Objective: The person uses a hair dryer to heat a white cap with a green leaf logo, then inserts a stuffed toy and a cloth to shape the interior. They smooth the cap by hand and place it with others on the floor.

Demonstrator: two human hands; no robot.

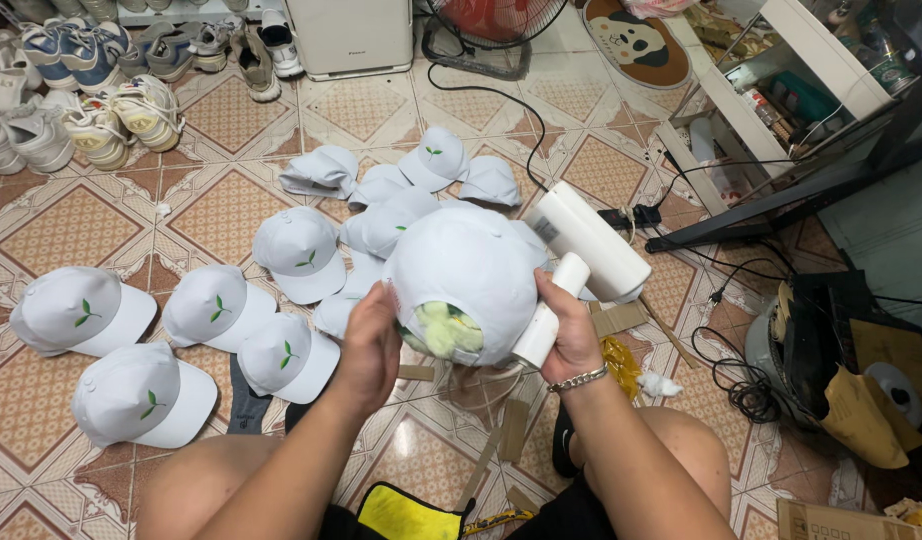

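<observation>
Holding a white cap [471,275] up over the lap, the left hand [369,350] cupped its rim while the right hand [569,325] gripped a white hair dryer [581,262] against it. Drying step seemed underway; next needs turning the cap. Finished caps [141,395] lay on the tiled floor [211,205].

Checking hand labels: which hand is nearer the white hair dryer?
Right. The right hand grips the white hair dryer by its handle; the left hand is across the white cap, on its far side.

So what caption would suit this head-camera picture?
Left hand steadies a stuffed white cap while right hand grips a white hair dryer.
</observation>
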